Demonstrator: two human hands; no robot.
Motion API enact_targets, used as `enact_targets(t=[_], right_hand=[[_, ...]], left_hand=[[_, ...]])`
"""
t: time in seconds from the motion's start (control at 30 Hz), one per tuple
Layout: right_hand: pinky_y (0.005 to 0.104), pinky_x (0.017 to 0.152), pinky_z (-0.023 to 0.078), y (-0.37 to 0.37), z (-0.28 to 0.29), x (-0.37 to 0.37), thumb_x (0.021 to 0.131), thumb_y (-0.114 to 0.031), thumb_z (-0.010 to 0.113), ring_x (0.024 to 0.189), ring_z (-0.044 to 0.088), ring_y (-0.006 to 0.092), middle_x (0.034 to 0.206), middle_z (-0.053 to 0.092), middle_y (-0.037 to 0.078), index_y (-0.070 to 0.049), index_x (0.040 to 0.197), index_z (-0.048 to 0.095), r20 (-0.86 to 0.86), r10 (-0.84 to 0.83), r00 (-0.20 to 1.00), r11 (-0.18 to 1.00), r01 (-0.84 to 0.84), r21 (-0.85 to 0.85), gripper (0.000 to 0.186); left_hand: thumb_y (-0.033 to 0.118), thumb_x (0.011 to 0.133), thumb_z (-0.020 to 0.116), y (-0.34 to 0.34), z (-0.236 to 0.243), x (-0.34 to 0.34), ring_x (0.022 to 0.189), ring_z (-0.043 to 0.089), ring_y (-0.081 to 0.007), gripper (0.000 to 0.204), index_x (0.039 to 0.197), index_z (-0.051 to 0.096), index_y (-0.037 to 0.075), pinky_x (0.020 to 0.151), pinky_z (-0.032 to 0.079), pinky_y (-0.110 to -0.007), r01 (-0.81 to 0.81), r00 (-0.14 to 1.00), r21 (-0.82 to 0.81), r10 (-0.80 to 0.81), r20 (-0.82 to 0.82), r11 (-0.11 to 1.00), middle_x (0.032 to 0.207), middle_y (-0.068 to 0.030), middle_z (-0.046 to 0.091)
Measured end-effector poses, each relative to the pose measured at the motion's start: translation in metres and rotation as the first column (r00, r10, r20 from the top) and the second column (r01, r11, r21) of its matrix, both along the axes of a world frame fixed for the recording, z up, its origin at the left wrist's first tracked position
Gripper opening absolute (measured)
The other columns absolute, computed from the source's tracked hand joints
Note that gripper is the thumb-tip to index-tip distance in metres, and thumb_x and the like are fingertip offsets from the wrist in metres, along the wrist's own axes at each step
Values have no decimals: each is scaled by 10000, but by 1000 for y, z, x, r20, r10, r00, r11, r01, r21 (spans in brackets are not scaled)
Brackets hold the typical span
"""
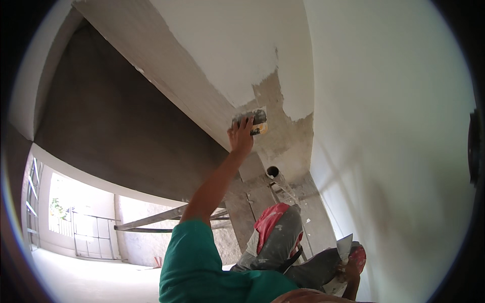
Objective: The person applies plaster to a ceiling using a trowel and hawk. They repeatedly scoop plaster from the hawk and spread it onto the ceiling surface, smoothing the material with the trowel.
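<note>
My left arm, in a teal sleeve, reaches up to a part-coated wall (277, 96). The fingers of my left hand (241, 136) are closed on a flat rectangular spreader (260, 121), dark with white and yellow patches. It lies against the wall where white coating borders bare grey-brown plaster. Low on the right, my right hand (348, 272) grips a putty knife (344, 246) near my knee, its wide pale blade pointing up. Some of the right fingers are hidden behind the handle.
A round dark opening (272, 172) sits below the spreader. My knees, in stained grey trousers (280, 237) with red patches, are bent beneath me. A smooth white wall (389, 126) stands close on the right. Wooden poles (151, 221) and a metal railing (93, 235) are at lower left.
</note>
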State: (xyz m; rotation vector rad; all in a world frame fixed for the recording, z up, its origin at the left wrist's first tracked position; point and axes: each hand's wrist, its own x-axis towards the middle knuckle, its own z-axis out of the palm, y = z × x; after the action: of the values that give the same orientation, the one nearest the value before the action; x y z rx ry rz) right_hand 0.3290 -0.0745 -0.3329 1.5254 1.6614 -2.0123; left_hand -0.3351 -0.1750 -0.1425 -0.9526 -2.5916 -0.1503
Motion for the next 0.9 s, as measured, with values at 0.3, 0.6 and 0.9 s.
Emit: enact_targets(t=[0.3, 0.6, 0.9], right_hand=[[454, 739, 487, -34, 178, -48, 684, -269, 754, 866, 625, 405, 924, 646, 238, 34, 1059, 584, 59, 207, 977, 725, -193, 661, 512], [458, 669, 497, -70, 312, -16, 739, -346, 709, 805, 647, 406, 829, 652, 256, 19, 877, 658, 461, 152, 874, 932, -282, 227, 394], [470, 748, 487, -131, 426, 11, 708, -320, 738, 864, 633, 405, 866, 655, 248, 26, 915, 651, 375, 165, 912, 963, -231, 139, 413]], left_hand=[[207, 770, 603, -90, 112, 81, 685, 619, -350, 287, 856, 560, -63, 600, 466, -411, -385, 659, 388, -45, 750, 837, 706, -218, 587], [386, 682, 642, -284, 80, 169, 782, 677, -319, 493, 874, 649, -67, 672, 521, -418, -353, 288, -510, 610, 738, 784, 801, -226, 667], [416, 702, 626, -311, 155, 173, 805, 665, -353, 510, 892, 638, -56, 690, 514, -433, -282, 259, -548, 612, 747, 788, 812, -235, 661]])
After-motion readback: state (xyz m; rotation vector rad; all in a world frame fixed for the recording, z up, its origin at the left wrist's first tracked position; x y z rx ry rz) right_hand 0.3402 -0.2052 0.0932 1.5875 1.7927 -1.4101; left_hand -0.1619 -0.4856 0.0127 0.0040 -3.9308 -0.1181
